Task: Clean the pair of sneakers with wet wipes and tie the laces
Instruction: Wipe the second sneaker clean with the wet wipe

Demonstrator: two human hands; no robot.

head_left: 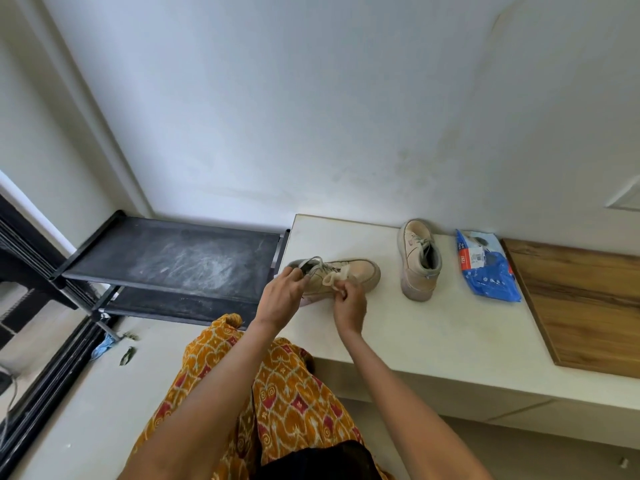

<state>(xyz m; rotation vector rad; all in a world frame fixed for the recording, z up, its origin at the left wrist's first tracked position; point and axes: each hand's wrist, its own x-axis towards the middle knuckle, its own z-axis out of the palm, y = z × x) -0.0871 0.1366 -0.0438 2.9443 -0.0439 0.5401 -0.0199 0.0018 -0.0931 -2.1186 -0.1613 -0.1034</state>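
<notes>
1. Near sneaker lies on the white counter, toe pointing away from the left hand toward the right side, heel close to the counter's left edge.
2. Left hand is at the heel end, fingers pinched on a lace loop that arcs over the collar. Closed grip on the lace.
3. Right hand sits just beside the left hand, over the sneaker's near side, fingers curled shut around the pale lace strands at mid-shoe. Exact crossing of the strands is hard to make out; probably a half-formed bow.
4. Second sneaker stands well to the right of the right hand, upright, sole toward the counter's front, laces looking already tied.
5. Blue wet wipes pack lies flat beyond the second sneaker, farther from the right hand, just beside a wooden board.
6. Open room: bare counter surface in front of the right hand out to the near edge, and between the two sneakers.
7. Left of the left hand the counter ends; a black shoe rack stands lower, its dusty top shelf just beside the counter's left edge.
8. Patterned orange garment hangs below both forearms, at the counter's front edge.
</notes>
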